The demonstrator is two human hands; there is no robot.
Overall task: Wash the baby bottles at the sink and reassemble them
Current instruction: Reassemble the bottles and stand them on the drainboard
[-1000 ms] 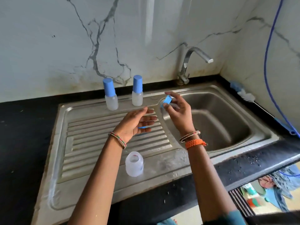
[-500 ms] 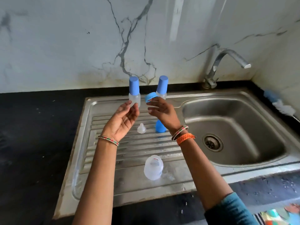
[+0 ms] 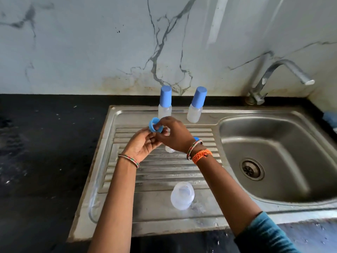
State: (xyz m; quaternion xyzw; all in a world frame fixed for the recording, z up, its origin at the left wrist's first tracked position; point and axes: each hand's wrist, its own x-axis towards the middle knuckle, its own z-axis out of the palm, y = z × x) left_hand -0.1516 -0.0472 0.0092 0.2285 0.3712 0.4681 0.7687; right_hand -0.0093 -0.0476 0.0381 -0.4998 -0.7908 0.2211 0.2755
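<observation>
The right hand (image 3: 173, 133) now pinches the blue ring (image 3: 154, 125) over the drainboard (image 3: 127, 179), and the left hand (image 3: 144, 145), open and apart a moment ago, has closed in to grip it too. The open bottle (image 3: 182, 198) still stands near the front edge, two capped bottles (image 3: 165, 105) behind.

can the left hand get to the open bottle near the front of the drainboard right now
Probably yes: the open bottle stands uncovered beside the left forearm, nothing over it. But the left hand first has to let go of the blue ring.
</observation>
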